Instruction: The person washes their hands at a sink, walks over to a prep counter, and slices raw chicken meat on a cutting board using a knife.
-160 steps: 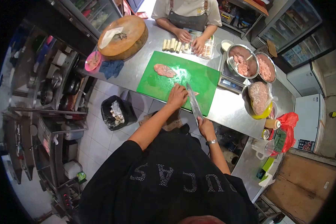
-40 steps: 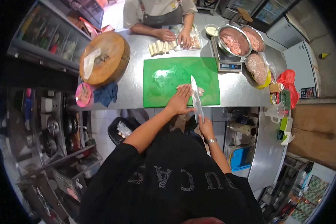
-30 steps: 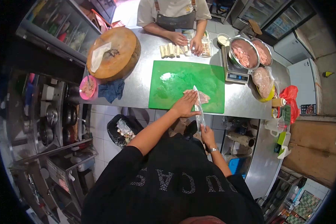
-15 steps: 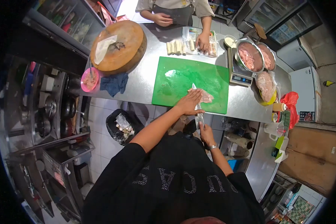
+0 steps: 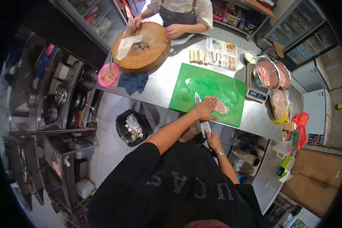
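Observation:
Fingers stretched, my left hand (image 5: 206, 109) lies flat on a thin piece of pale raw meat (image 5: 221, 108), pressing it against the green cutting board (image 5: 231, 88) near its front edge. My right hand (image 5: 214, 141) is closed around the handle of a long kitchen knife (image 5: 205, 128), just off the board's front edge. The blade runs away from me beneath my left hand, and its tip shows on the far side. My left hand and the meat hide the middle of the blade, so I cannot tell how deep it sits.
Behind the board lie pale rolls (image 5: 197, 56) and a printed package (image 5: 224, 53). A kitchen scale (image 5: 257, 95) and metal bowls of meat (image 5: 268, 74) stand right. At left are a round chopping block (image 5: 155, 45), a pink bowl (image 5: 108, 75) and a blue cloth (image 5: 133, 83).
The view has shifted, so the table appears further right. The co-worker's hands have moved from near the rolls and package to the round chopping block. My hands keep nearly the same hold.

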{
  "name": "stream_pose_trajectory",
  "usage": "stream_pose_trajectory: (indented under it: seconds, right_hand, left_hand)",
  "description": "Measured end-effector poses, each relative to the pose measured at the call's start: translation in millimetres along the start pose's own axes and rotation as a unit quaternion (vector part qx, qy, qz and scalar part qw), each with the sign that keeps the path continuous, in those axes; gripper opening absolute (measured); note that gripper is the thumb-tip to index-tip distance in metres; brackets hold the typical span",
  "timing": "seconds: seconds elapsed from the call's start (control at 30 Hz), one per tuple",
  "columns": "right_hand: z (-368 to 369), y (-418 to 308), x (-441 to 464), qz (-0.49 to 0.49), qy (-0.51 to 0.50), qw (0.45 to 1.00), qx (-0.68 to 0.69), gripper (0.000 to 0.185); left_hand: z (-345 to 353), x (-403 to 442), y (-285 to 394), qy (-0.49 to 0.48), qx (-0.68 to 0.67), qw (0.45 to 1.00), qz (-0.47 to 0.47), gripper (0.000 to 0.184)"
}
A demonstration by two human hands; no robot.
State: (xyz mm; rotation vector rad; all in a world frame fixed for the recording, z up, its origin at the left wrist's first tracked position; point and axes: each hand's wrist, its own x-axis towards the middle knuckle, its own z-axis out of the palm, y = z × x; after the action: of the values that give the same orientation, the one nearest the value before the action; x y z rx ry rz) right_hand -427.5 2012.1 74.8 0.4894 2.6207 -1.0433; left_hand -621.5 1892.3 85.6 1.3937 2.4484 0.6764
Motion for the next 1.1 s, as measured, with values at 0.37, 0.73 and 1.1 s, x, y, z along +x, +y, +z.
stream_pose_trajectory:
  seconds: [0.37,0.73,1.1]
  right_hand:
    - [-102,48,-38,0.116,0.072,0.973,0.187,0.035]
    - [-185,-6,75,-0.231,0.062,0.927,-0.29,0.013]
    - [-204,30,96,-0.223,-0.058,0.923,-0.308,0.014]
  left_hand:
    - [-53,-24,-94,0.158,0.101,0.976,-0.114,0.062]
    - [2,-33,31,0.229,0.023,0.972,-0.043,0.03]
    - [18,-23,33,0.272,0.039,0.958,-0.086,0.028]
